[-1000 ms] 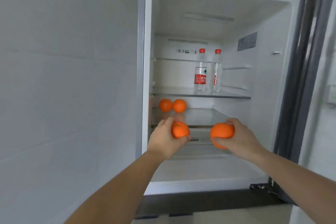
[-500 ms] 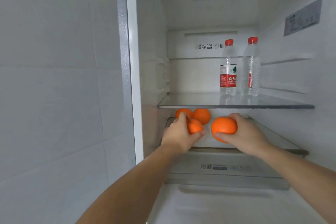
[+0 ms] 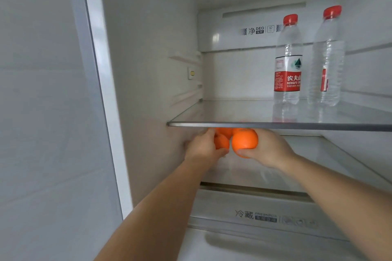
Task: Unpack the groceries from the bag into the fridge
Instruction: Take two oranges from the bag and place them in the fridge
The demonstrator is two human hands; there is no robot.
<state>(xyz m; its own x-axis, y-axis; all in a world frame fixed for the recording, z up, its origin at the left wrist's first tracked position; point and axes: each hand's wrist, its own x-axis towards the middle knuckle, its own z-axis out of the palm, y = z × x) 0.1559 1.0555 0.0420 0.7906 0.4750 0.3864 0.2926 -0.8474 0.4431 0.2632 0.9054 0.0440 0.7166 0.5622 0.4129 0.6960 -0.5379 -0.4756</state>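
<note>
- We note our right hand [image 3: 267, 150] curled round a large round orange fruit [image 3: 245, 142], thumb under it and fingers over its far side; the fruit sits just below the front edge of the clear glass shelf [image 3: 233, 112].
- Our left hand [image 3: 202, 148] grips a smaller orange fruit [image 3: 221, 142], mostly hidden by the palm and thumb; it is just left of the large one, the two near touching.
- Behind both hands we see parts of further orange fruit [image 3: 225, 131] on the lower glass shelf [image 3: 307, 154], far side; we cannot tell how many, as the upper shelf's edge and our hands cover them.
- Both forearms reach into the white fridge interior [image 3: 148, 48] from the near side, left arm close to the left inner wall.
- On the upper shelf, to the right and far back, stand two clear plastic water bottles with red caps: the left bottle [image 3: 288, 63] shows a red and white label, the right bottle [image 3: 326, 59] shows only a sliver of label. Both upright, just beside each other.
- Below the lower shelf, at the near side, a translucent white drawer front [image 3: 254, 207] with printed lettering.
- Left of the fridge frame, a pale grey tiled wall [image 3: 38, 112].
</note>
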